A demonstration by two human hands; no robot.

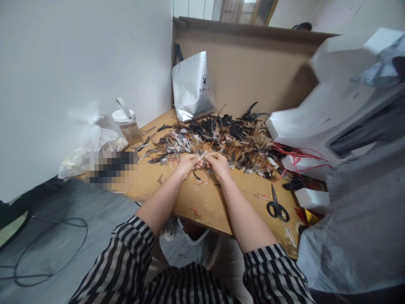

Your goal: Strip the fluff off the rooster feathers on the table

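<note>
My left hand [189, 164] and my right hand [217, 164] almost meet over the front edge of a feather pile. Both are closed, thumbs and fingers pinching the pale ends of a small bunch of brown feathers [201, 148]. How many feathers are between the fingertips is too small to tell. Beyond and to both sides spreads the feather pile [236, 128], with black plumes at the back and brown, white-based ones in front. Scissors [277, 206] with black handles lie to the right of my right forearm, blades pointing away from me.
Behind the pile, a silver bag [191, 86] stands against a cardboard panel [253, 63]. A lidded jar [128, 126] and a knotted plastic bag [91, 143] are at the left. Red strings [297, 160] and white foam [335, 93] border the right. Scraps litter the wooden table [205, 207].
</note>
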